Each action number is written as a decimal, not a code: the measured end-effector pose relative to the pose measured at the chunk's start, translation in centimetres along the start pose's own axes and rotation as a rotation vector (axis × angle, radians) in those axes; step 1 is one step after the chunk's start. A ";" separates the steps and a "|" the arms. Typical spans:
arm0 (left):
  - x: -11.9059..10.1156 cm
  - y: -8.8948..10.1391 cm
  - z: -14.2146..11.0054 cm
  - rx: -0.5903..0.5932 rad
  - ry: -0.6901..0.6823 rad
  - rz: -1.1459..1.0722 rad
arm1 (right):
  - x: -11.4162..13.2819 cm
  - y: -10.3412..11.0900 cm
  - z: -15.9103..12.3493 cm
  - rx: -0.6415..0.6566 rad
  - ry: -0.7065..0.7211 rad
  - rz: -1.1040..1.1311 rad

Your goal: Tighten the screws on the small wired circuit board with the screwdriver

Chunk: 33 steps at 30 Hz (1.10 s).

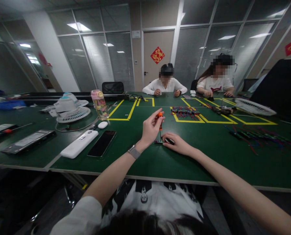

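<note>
The tabletop under my hands looks smooth and satiny green. My screwdriver has a glossy, plastic-looking orange handle and a slim metal shaft. The phone shows shiny black glass; the power bank looks like smooth white plastic. The bottle is clear and glossy, and my printed shirt is soft, matt cloth.

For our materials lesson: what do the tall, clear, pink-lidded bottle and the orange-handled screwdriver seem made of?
The bottle: probably glossy plastic, possibly glass; its body is see-through. The screwdriver: handle likely smooth plastic, being bright orange; shaft probably metal, being thin and straight.
</note>
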<state>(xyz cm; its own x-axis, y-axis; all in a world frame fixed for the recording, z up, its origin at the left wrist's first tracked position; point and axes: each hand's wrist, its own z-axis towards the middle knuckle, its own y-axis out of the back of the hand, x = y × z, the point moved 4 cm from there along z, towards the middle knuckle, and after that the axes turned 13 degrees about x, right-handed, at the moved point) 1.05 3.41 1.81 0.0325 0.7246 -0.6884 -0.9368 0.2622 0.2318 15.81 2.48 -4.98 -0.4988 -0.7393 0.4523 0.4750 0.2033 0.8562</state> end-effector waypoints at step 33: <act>-0.3 0.0 -0.2 0.018 -0.030 0.004 | 0.0 0.0 0.0 -0.002 0.001 -0.010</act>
<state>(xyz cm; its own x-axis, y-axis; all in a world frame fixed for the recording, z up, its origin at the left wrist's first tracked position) 1.00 3.10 1.89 0.0389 0.7443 -0.6667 -0.9305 0.2701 0.2473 15.84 2.48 -4.98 -0.5030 -0.7418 0.4435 0.4716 0.1944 0.8601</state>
